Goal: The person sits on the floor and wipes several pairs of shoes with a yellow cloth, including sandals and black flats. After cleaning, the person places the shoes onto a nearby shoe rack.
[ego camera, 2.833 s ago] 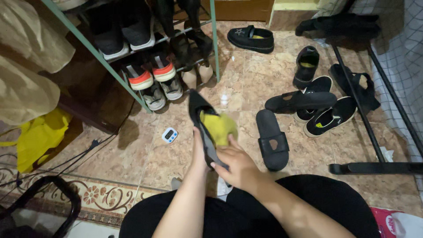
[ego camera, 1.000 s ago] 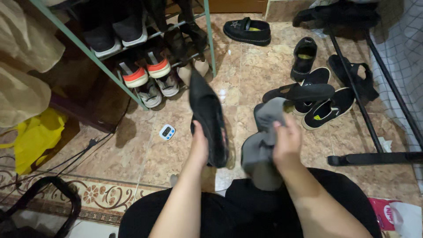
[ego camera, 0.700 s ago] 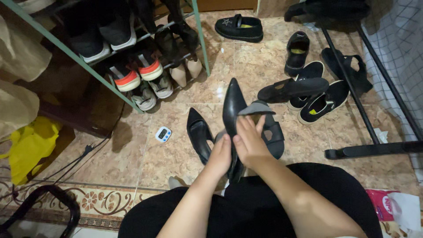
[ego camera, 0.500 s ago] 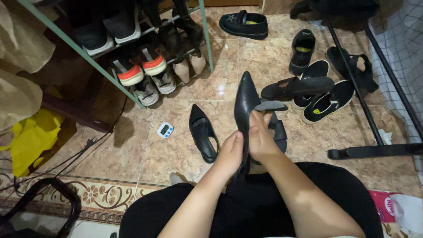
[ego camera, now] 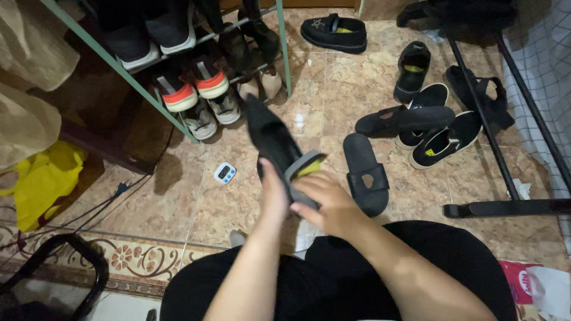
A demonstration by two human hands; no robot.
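Your left hand (ego camera: 272,193) gripped the black shoe (ego camera: 272,141) from beneath at its heel end, its long axis running up and left, toe toward the rack (ego camera: 128,74). Your right hand (ego camera: 327,205), just beside, pinched a grey cloth (ego camera: 304,166) against the shoe's opening

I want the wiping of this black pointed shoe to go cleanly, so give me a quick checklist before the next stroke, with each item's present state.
1. Left hand grips the black pointed shoe: ok.
2. Right hand holds the cloth against the shoe: ok.
3. Shoe lifted off the tiled floor: ok.
4. Black slide sandal lies apart from the hands: ok.
5. Small white timer visible on the floor: ok; its reading: cannot tell.
6. Shoe surface clean: cannot tell.
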